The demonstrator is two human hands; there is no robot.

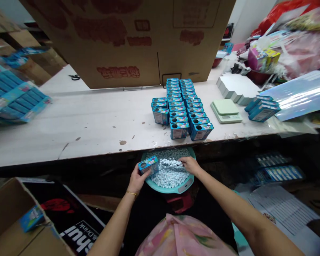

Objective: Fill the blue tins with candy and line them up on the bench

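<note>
A small blue tin (pixel 148 163) with a dark round opening in its top is tilted in my left hand (pixel 137 180), over the left rim of a turquoise basin (pixel 152 185). Small white pellets (pixel 170 179), perhaps mints, fill much of this basin. My right hand (pixel 190 165) is closed on the right end of what looks like a clear scoop (pixel 172 167). A heap of the pellets lies along the scoop, which points toward the tin. The scoop's edges are hard to make out.
Rows of blue tins (pixel 179 131) stand on the white table (pixel 96 124) above the basin. A pale green scale (pixel 226 111) and several more tins (pixel 264 108) are to the right. A large carton (pixel 138 42) stands behind; an open box (pixel 8 213) is lower left.
</note>
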